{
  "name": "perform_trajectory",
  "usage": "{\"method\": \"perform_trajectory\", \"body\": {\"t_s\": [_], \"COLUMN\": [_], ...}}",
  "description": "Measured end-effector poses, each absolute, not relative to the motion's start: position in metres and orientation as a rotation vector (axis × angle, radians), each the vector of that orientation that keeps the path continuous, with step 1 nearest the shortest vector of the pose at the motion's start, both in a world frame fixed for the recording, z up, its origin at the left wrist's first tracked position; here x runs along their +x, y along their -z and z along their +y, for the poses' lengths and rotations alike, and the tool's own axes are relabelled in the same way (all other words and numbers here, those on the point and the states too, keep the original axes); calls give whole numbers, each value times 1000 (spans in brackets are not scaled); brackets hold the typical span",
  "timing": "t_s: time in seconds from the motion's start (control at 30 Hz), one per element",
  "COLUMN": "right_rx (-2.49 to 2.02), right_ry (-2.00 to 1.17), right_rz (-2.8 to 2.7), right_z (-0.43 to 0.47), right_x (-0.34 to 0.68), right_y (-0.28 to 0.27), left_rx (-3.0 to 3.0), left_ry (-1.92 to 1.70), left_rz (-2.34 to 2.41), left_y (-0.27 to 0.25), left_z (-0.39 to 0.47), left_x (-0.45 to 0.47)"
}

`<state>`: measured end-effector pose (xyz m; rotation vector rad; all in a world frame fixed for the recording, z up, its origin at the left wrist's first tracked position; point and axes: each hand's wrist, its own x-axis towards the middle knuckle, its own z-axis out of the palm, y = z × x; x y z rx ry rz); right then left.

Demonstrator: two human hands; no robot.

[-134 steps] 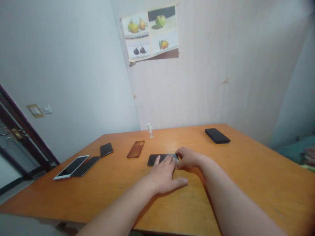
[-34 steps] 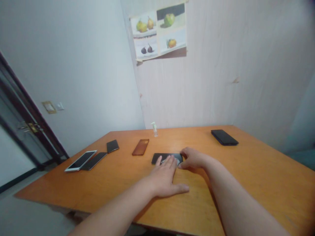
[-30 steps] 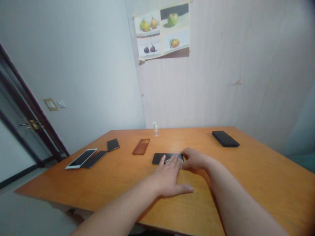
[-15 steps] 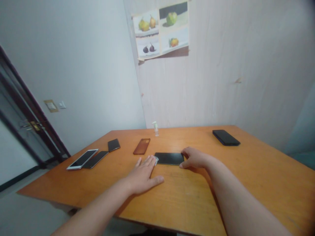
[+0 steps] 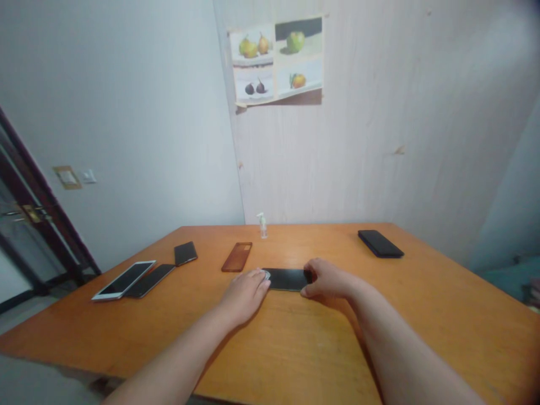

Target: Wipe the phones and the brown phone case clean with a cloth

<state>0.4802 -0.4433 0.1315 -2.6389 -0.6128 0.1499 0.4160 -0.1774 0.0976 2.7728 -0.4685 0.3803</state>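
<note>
A black smartphone (image 5: 289, 279) lies flat on the wooden table, screen up and sideways to me. My right hand (image 5: 324, 278) grips its right end, thumb on the near edge and fingers on the far edge. My left hand (image 5: 247, 293) is at the phone's left end, fingers together and thumb drawn in. A small crumpled white piece, like a wipe (image 5: 265, 274), shows under its fingertips against the screen; most of it is hidden. Just beyond the left hand lies a brown phone case (image 5: 237, 257).
To the left lie a white-framed tablet (image 5: 124, 280), a dark phone (image 5: 151, 280) and a smaller dark device (image 5: 185, 253). A clear pump bottle (image 5: 262, 226) stands near the back edge of the table (image 5: 304, 349). At the right is a thick black device (image 5: 380, 243).
My left thumb has drawn in from stretched out to beside the fingers at the phone's left end. The right hand keeps its grip. The camera view has shifted slightly.
</note>
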Motion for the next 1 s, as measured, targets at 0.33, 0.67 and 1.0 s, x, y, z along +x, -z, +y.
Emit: {"method": "perform_trajectory", "body": {"t_s": [0.33,0.67,1.0], "right_rx": [-2663,-2733,-2645], "right_ry": [-225,68,112], "right_rz": [-539,-474,-542], "right_z": [-450,-432,-422], "right_x": [484,454,444], "right_y": [-127,-136,-139], "left_rx": [2597,2401,2211], "left_ry": [-378,-436,-445], "left_rz": [-444,-327,-266], "left_y": [-97,-94,-92], "left_z": [-166,-163,-158], "left_x": [443,438,442]}}
